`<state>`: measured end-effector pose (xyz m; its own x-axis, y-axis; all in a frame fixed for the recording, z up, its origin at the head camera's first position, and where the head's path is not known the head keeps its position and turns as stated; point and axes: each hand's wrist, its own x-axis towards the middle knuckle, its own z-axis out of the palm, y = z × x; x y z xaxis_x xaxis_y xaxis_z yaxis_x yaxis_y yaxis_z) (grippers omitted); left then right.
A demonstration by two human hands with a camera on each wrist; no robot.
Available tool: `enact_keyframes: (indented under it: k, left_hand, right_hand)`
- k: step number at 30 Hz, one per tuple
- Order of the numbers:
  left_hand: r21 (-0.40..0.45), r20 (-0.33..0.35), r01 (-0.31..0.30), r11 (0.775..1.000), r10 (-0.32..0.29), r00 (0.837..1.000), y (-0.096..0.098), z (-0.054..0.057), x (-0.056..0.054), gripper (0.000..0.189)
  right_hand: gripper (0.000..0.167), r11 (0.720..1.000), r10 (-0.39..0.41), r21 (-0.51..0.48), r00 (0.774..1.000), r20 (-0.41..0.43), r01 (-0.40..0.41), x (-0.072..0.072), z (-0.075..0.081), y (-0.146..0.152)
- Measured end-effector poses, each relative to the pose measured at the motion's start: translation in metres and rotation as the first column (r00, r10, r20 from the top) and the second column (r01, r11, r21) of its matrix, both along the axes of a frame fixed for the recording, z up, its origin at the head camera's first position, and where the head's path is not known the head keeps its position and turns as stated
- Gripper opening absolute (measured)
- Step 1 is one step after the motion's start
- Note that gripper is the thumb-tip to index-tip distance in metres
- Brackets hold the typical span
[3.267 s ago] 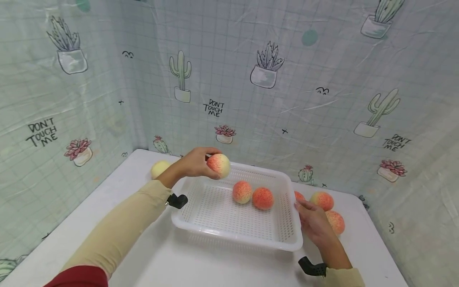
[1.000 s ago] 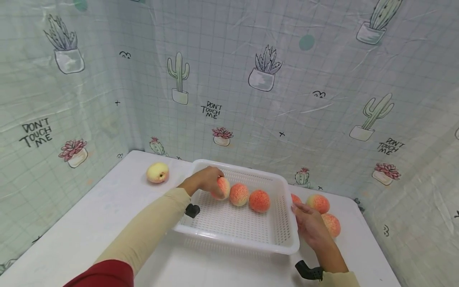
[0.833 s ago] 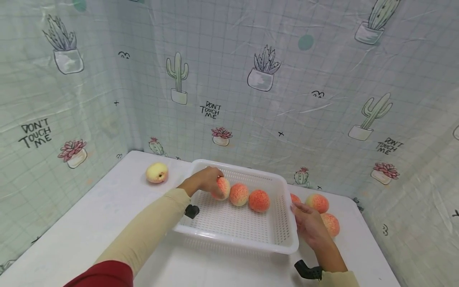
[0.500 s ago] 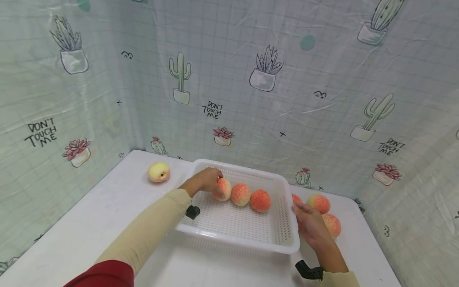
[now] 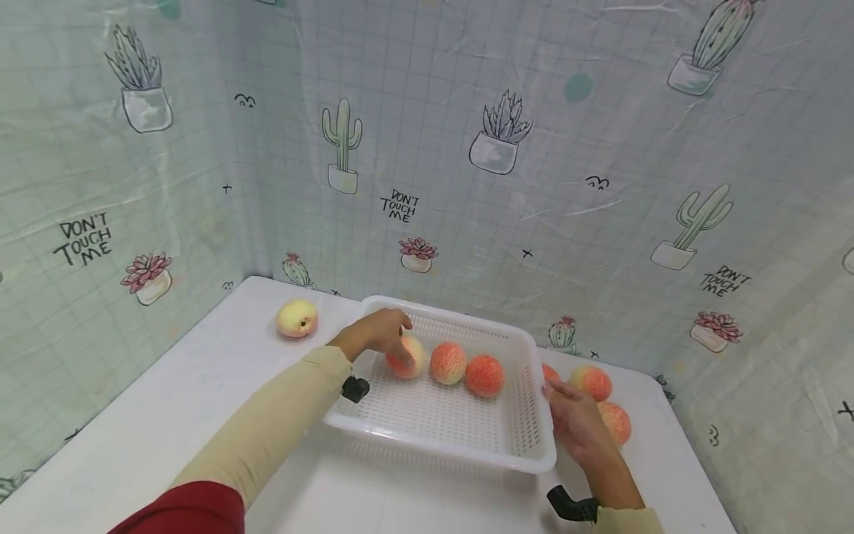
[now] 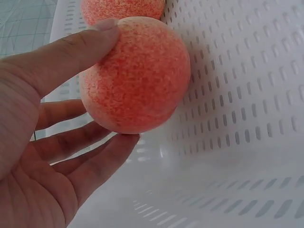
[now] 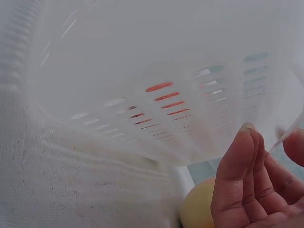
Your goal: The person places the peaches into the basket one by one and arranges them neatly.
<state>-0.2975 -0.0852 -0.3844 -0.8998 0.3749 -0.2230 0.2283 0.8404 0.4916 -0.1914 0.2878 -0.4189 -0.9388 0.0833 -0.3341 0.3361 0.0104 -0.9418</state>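
My left hand [image 5: 379, 333] is inside the white plastic basket [image 5: 427, 443], at a red-and-yellow peach [image 5: 408, 362] on the basket floor. In the left wrist view the thumb lies against the peach's side, while the fingers stand loosely spread beyond it. A gap shows between the raised index finger and the peach in the head view. Two redder peaches, a middle one [image 5: 448, 363] and a right one [image 5: 485, 375], sit in a row beside it. At the basket's right side, my right hand [image 5: 579, 424] pinches the rim, thumb on one face and fingers outside the slotted wall.
A pale yellow peach [image 5: 296, 318] lies on the white table [image 5: 200, 415], left of the basket. Several more peaches [image 5: 591, 383] lie to its right, partly behind my right hand. A curtain printed with cacti [image 5: 494, 148] hangs around the table's back and sides.
My left hand has lowered the peach from above the basket's back rim to its floor. Its fingers have since loosened, and the peach has shifted slightly left. My right hand stays at the rim.
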Motion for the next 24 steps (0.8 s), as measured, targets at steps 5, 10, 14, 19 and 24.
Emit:
enact_keyframes:
  k: [5,10,14,19,24]
  left_hand:
    - [-0.049,0.070,-0.001,0.999,0.005,0.998,0.001,-0.001,0.002,0.074]
    - [-0.037,0.014,-0.003,0.999,0.003,1.000,0.005,-0.005,0.000,0.064]
    - [0.023,-0.048,-0.008,1.000,0.009,0.999,0.010,-0.008,-0.001,0.062]
    - [0.038,-0.038,-0.058,0.998,0.060,0.997,0.017,-0.011,-0.002,0.063]
    - [-0.001,-0.045,-0.058,0.998,0.058,0.997,0.018,-0.010,0.000,0.062]
  right_hand:
    - [0.065,1.000,0.009,0.000,1.000,-0.013,-0.009,0.000,-0.003,0.002]
    - [0.060,1.000,0.006,0.002,1.000,-0.020,-0.006,0.000,-0.004,0.001]
    - [0.061,1.000,0.005,0.011,1.000,-0.026,-0.004,0.002,-0.005,0.001]
    - [0.067,1.000,0.010,0.028,0.999,-0.033,-0.009,0.002,-0.007,0.000]
    - [0.067,1.000,0.003,0.029,0.999,-0.033,-0.002,0.001,-0.009,0.000]
